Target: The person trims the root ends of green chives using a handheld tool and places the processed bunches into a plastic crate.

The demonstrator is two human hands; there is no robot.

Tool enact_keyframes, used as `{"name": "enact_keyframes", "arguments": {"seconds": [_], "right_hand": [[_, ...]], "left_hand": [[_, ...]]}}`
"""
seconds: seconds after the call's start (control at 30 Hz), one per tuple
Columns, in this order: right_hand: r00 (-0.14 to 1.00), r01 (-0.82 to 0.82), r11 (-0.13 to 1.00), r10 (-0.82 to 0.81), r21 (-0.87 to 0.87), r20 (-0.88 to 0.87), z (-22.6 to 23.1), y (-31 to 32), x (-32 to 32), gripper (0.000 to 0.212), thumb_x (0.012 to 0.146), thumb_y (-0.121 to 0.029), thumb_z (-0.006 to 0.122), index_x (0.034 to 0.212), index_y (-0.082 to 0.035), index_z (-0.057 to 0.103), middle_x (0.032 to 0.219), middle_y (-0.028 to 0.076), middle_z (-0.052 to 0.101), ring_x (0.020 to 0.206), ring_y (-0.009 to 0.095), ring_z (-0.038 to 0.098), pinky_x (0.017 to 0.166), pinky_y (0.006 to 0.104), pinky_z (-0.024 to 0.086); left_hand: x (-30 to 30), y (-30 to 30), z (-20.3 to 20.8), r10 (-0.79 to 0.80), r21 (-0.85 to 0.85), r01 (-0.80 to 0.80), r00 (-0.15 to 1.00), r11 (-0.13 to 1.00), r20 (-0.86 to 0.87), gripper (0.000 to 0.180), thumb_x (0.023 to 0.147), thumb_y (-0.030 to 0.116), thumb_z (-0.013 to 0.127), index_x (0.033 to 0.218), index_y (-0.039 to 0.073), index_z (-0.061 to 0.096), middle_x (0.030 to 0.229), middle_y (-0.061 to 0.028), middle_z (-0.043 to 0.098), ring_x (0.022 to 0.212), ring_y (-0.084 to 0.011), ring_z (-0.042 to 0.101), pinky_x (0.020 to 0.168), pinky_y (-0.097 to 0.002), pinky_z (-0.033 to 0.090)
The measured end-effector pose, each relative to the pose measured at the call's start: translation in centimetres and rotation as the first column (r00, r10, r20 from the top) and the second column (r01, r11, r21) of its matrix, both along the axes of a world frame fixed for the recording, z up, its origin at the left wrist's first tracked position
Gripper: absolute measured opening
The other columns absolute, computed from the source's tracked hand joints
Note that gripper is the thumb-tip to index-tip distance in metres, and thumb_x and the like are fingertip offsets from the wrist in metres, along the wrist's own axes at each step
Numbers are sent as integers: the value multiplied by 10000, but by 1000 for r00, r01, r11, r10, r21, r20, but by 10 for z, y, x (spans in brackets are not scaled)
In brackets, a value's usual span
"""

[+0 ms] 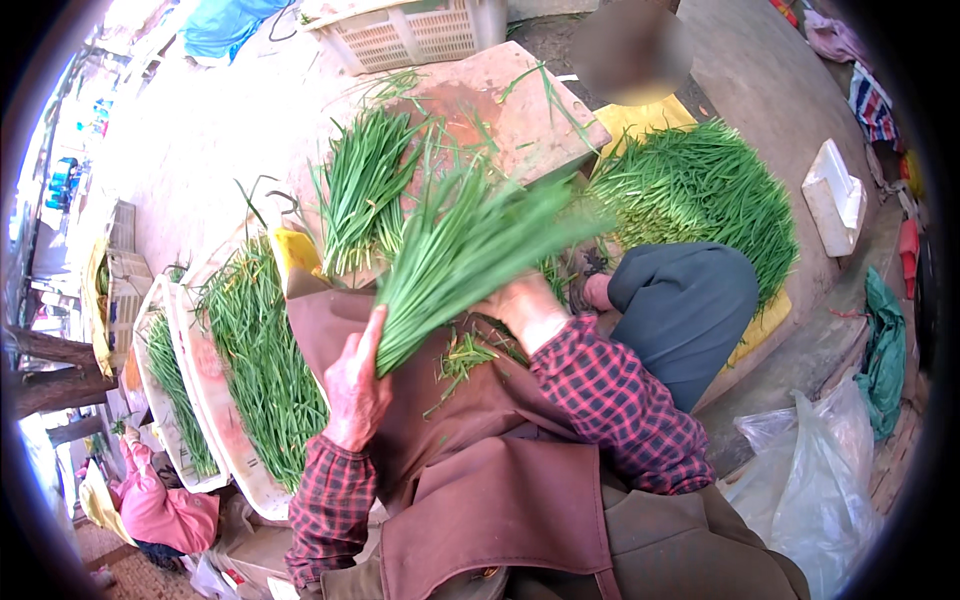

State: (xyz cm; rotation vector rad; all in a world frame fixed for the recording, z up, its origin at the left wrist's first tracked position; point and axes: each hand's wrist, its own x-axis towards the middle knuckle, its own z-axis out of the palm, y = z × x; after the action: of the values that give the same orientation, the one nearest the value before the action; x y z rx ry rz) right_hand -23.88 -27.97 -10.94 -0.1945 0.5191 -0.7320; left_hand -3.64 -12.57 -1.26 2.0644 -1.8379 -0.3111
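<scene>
My left hand (355, 390) is closed around the pale stem end of a bunch of green chives (440, 270). The long leaves fan out up and to the right, their tips smeared by motion. Behind the leaves is my right hand (525, 300), palm partly showing and fingers hidden, so its grip cannot be seen. Loose chive scraps (460, 357) lie on the brown apron (500, 490) over my lap. Just beyond the held bunch, another pile of chives (365, 185) rests on a low stone slab (560, 110).
Left of me stand crates (190, 330) filled with chives. A big heap of chives (700, 200) lies on yellow sacking at the right. Further out are a white foam box (835, 200), clear plastic bags (800, 490), a plastic basket (410, 35) and a person in pink (165, 500).
</scene>
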Motion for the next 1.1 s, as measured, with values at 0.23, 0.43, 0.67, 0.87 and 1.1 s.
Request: {"name": "enact_keyframes", "arguments": {"seconds": [0.23,0.43,0.67,0.87,1.1], "right_hand": [[856,299,925,-369,-234,-362,46,-42,-77,281,1011,-110,499,1207,79,568,1121,254,676,963,320,712,837,404,608],[612,219,715,-631,-664,-477,103,-45,-96,248,1009,-59,541,1198,83,617,1063,198,717,847,216,720,785,308,572],[694,-321,531,-432,-784,-576,144,-12,-80,83,909,-4,665,982,11,702,952,84,722,882,122,673,814,257,541],[553,-677,437,-229,-592,-801,97,-6,-63,277,926,-128,686,1154,30,689,1068,121,711,803,148,664,707,257,546],[556,-737,522,109,-428,-824,73,-4,-54,388,898,-116,723,1256,14,647,1122,111,727,982,131,665,905,281,523]], "left_hand": [[39,22,19,8,-19,0,894,1000,448,814,680,-103,561,1465,100,483,1032,-160,590,775,-318,636,647,-393,547],[46,37,19,-17,-96,79,851,992,524,744,701,-92,566,1424,77,524,1066,-189,603,788,-322,641,649,-383,547],[48,59,11,20,-89,36,828,995,560,709,724,-88,573,1412,78,537,1069,-211,615,815,-336,652,653,-385,558],[44,60,9,22,-114,54,814,992,581,689,740,-94,559,1410,69,539,1054,-218,620,808,-336,654,649,-385,561],[41,62,8,26,-131,64,806,989,591,666,741,-102,557,1388,58,563,1046,-228,623,784,-329,654,640,-381,562]]}}
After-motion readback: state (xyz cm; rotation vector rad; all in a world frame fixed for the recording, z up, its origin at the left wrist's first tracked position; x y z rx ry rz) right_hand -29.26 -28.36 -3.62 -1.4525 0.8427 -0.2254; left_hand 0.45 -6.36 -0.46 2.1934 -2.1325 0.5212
